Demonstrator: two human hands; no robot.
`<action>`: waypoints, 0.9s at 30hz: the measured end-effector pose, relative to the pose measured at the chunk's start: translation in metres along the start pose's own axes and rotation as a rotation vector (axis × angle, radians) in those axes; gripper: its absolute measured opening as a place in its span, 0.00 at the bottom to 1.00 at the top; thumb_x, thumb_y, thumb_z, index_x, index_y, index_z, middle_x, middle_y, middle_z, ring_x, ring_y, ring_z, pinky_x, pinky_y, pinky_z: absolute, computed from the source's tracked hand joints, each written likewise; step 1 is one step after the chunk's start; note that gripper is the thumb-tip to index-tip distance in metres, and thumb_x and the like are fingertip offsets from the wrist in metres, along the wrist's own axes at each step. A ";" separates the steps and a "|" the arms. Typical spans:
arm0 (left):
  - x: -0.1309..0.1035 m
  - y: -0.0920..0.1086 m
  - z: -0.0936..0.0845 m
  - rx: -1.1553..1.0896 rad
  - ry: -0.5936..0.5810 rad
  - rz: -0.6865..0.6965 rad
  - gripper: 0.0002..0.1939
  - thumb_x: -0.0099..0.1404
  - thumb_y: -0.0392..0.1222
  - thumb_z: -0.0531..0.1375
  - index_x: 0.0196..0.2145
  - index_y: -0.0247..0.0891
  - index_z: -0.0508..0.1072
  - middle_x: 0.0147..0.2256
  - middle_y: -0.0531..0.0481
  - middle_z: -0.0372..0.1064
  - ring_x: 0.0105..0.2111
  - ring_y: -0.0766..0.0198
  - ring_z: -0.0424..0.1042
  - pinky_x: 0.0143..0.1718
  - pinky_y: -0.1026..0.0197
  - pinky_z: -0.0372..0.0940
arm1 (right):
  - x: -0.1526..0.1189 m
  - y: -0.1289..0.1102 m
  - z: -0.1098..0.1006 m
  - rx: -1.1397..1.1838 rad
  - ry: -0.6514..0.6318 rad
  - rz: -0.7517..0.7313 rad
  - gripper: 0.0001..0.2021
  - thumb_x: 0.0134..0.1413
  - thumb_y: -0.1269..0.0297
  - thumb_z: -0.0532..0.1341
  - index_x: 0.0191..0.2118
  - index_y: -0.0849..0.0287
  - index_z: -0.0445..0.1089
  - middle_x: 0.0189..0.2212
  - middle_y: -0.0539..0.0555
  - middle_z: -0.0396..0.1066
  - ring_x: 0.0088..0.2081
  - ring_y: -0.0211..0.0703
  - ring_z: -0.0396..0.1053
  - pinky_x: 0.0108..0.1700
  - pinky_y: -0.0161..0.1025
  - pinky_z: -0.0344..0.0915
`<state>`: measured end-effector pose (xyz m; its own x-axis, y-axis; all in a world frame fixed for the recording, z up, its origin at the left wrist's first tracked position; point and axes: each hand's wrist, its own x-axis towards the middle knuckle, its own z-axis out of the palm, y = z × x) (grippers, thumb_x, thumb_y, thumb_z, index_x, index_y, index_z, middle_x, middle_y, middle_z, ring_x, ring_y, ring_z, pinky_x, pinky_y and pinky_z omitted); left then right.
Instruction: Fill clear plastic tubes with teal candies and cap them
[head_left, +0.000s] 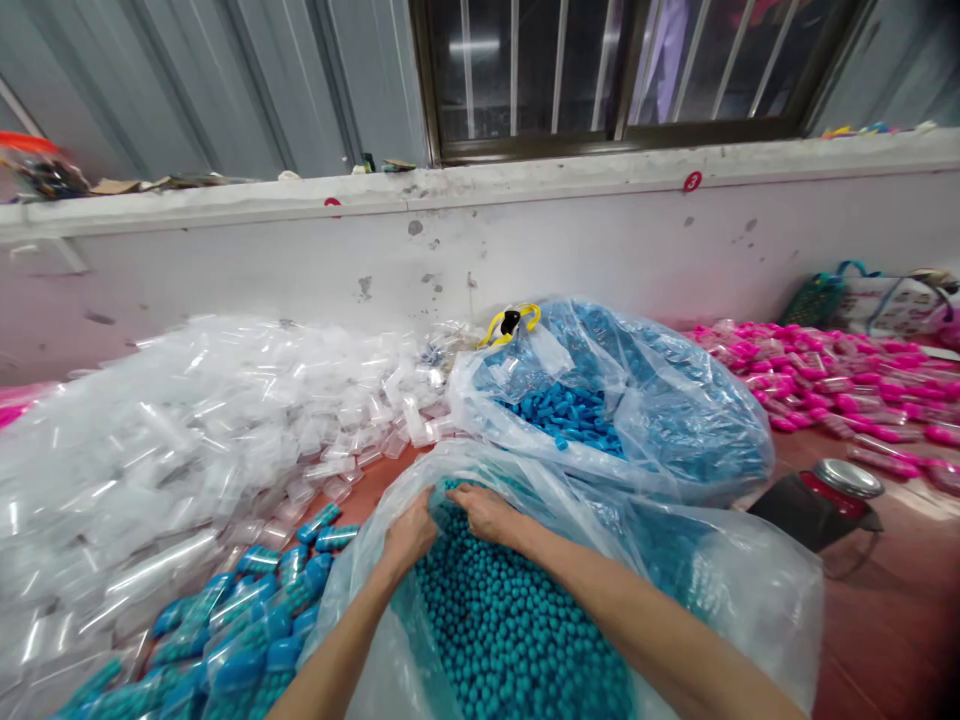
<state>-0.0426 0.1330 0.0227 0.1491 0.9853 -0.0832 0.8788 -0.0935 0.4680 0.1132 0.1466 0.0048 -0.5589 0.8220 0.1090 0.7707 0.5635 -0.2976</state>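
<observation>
In front of me a clear plastic bag (pixel 360 560) lies open, full of small round teal beads (pixel 525 640). My left hand (pixel 411 530) is closed at the far left of the opening, against the bag's plastic. Close beside it, my right hand (pixel 484 512) is closed over the far end of the beads. What the fingers of either hand hold is hidden. Clear bottles with blue caps (pixel 232 620), filled with teal beads, lie in a heap to the left.
Empty clear bottles (pixel 225 430) form a big pile at left. Behind the beads stands a bag of blue caps (pixel 562 415) with a yellow-handled tool (pixel 510 322) on it. At right are pink-capped bottles (pixel 832 375) and a dark container with a metal lid (pixel 847 480).
</observation>
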 end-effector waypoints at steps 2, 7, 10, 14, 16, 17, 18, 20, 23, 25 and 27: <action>-0.012 0.000 0.000 0.039 -0.016 -0.020 0.27 0.56 0.29 0.46 0.55 0.33 0.58 0.52 0.39 0.63 0.51 0.57 0.63 0.52 0.55 0.56 | -0.007 -0.007 -0.003 -0.020 0.007 0.009 0.16 0.51 0.77 0.50 0.46 0.63 0.64 0.40 0.60 0.68 0.41 0.48 0.66 0.41 0.42 0.61; -0.044 0.014 0.000 0.171 0.104 0.077 0.33 0.55 0.30 0.49 0.59 0.35 0.49 0.58 0.42 0.52 0.57 0.57 0.53 0.55 0.55 0.51 | -0.035 -0.029 -0.023 -0.029 0.042 -0.033 0.13 0.56 0.77 0.45 0.40 0.62 0.64 0.36 0.60 0.68 0.39 0.47 0.65 0.40 0.43 0.60; -0.050 0.023 -0.001 0.140 -0.019 0.172 0.30 0.54 0.31 0.52 0.56 0.39 0.56 0.54 0.43 0.61 0.55 0.57 0.58 0.53 0.56 0.53 | -0.053 -0.036 -0.029 0.018 0.028 -0.184 0.13 0.54 0.79 0.47 0.40 0.60 0.64 0.36 0.56 0.68 0.38 0.43 0.65 0.40 0.38 0.59; -0.056 0.032 0.000 0.228 -0.208 0.144 0.19 0.59 0.33 0.48 0.48 0.42 0.64 0.39 0.43 0.72 0.42 0.54 0.69 0.42 0.57 0.60 | -0.065 -0.039 -0.016 -0.118 -0.045 -0.167 0.13 0.51 0.81 0.46 0.38 0.64 0.64 0.30 0.57 0.69 0.31 0.44 0.66 0.32 0.38 0.61; -0.059 0.035 0.000 0.331 -0.183 0.120 0.19 0.60 0.31 0.44 0.46 0.37 0.65 0.37 0.39 0.72 0.40 0.52 0.70 0.41 0.54 0.60 | -0.064 -0.039 -0.010 -0.190 -0.056 -0.160 0.13 0.53 0.80 0.45 0.36 0.65 0.65 0.29 0.57 0.68 0.30 0.45 0.66 0.31 0.40 0.61; -0.059 0.036 -0.001 0.356 -0.176 0.110 0.19 0.61 0.31 0.43 0.46 0.35 0.65 0.37 0.37 0.71 0.40 0.52 0.70 0.41 0.53 0.60 | -0.063 -0.038 -0.009 -0.200 -0.057 -0.162 0.13 0.53 0.79 0.45 0.36 0.65 0.65 0.30 0.58 0.69 0.30 0.46 0.66 0.32 0.40 0.61; -0.059 0.036 -0.002 0.357 -0.184 0.107 0.19 0.60 0.30 0.44 0.45 0.34 0.66 0.37 0.36 0.71 0.40 0.52 0.70 0.41 0.54 0.60 | -0.061 -0.038 -0.010 -0.190 -0.069 -0.162 0.12 0.53 0.78 0.46 0.36 0.65 0.65 0.31 0.58 0.69 0.31 0.46 0.66 0.32 0.40 0.61; -0.057 0.033 -0.005 0.316 -0.247 0.129 0.16 0.57 0.32 0.50 0.42 0.37 0.68 0.37 0.41 0.72 0.40 0.54 0.70 0.40 0.58 0.61 | -0.057 -0.038 -0.015 -0.141 -0.135 -0.154 0.09 0.53 0.76 0.49 0.37 0.64 0.65 0.31 0.57 0.70 0.32 0.45 0.67 0.31 0.38 0.61; -0.055 0.027 -0.009 0.302 -0.273 0.134 0.13 0.55 0.32 0.52 0.38 0.39 0.69 0.36 0.45 0.73 0.38 0.55 0.71 0.38 0.60 0.61 | -0.051 -0.042 -0.022 -0.099 -0.210 -0.155 0.08 0.52 0.75 0.51 0.36 0.63 0.65 0.31 0.55 0.71 0.31 0.43 0.67 0.29 0.35 0.60; -0.058 0.025 -0.010 0.375 -0.216 0.090 0.15 0.58 0.31 0.46 0.38 0.36 0.69 0.36 0.40 0.73 0.38 0.53 0.71 0.38 0.56 0.61 | -0.047 -0.046 -0.021 -0.123 -0.171 -0.153 0.10 0.54 0.76 0.49 0.36 0.64 0.66 0.31 0.56 0.71 0.32 0.43 0.67 0.31 0.36 0.61; -0.062 0.022 -0.011 0.436 -0.191 0.046 0.16 0.59 0.31 0.44 0.37 0.36 0.69 0.36 0.38 0.72 0.38 0.51 0.71 0.36 0.54 0.61 | -0.043 -0.046 -0.019 -0.142 -0.134 -0.131 0.11 0.54 0.77 0.48 0.37 0.64 0.66 0.32 0.57 0.70 0.33 0.44 0.67 0.32 0.37 0.61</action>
<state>-0.0375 0.0718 0.0477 0.2367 0.9388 -0.2504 0.9716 -0.2275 0.0657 0.1080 0.0870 0.0318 -0.6855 0.7281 0.0077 0.7188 0.6784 -0.1516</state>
